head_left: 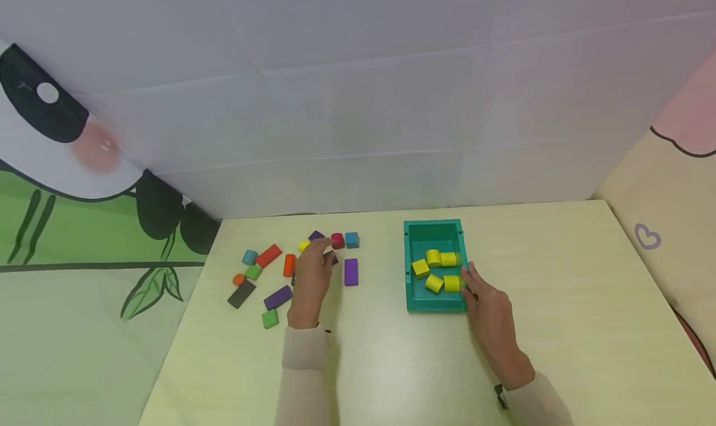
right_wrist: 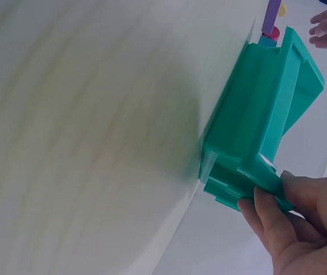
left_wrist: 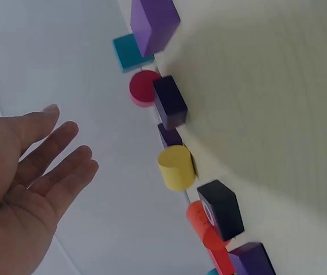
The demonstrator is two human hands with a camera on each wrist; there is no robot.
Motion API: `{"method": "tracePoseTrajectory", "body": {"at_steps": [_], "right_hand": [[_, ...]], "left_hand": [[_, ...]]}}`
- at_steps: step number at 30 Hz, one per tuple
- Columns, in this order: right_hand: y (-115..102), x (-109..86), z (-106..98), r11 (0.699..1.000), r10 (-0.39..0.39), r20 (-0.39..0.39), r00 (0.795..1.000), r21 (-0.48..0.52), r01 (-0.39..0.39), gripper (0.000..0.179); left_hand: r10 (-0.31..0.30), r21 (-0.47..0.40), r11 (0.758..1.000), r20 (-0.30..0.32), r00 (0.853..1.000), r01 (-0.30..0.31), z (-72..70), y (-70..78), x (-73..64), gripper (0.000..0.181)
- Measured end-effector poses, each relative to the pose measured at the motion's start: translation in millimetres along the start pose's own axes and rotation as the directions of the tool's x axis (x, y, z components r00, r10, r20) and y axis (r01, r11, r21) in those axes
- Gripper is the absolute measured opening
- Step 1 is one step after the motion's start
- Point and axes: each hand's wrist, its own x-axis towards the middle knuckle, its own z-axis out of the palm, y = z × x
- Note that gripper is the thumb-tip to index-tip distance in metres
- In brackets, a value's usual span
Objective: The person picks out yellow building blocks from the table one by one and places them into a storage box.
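My left hand (head_left: 312,275) hovers over the scattered blocks, its fingers loosely bent and nothing between them in the left wrist view. Nearest below it are a yellow cylinder (left_wrist: 176,168), a dark block (left_wrist: 170,102) and a red cylinder (left_wrist: 144,87). With thumb and fingers, my right hand (head_left: 492,317) pinches the right rim of a green plastic bin (head_left: 409,295). Inside the bin lie several yellow pieces, among them a yellow block (head_left: 421,268) and a yellow cylinder (head_left: 433,283). From the right wrist, only the bin's outer wall shows, not its contents.
Left of my left hand lie a red block (head_left: 268,255), a dark grey block (head_left: 242,294), a green block (head_left: 270,318) and others. A purple block (head_left: 351,272) and a blue cube (head_left: 352,240) sit between hand and bin. A pale wall (head_left: 358,183) rises behind the table.
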Motion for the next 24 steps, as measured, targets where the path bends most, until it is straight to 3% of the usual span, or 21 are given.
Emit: {"method": "tracePoseTrajectory", "body": {"at_steps": [14,24], "right_hand": [[1.7,-0.1,0.9,1.000,-0.001,-0.004,1.000,0.006,0.001,0.054],[3.5,-0.2,2.1,1.000,-0.008,-0.012,1.000,0.006,0.008,0.053]], "left_hand": [[-0.050,0.041,0.998,-0.063,0.997,0.052,-3.7,-36.4,11.8,0.026],[-0.110,0.028,0.993,-0.032,0.993,0.111,-3.3,-53.7,18.2,0.027]]}}
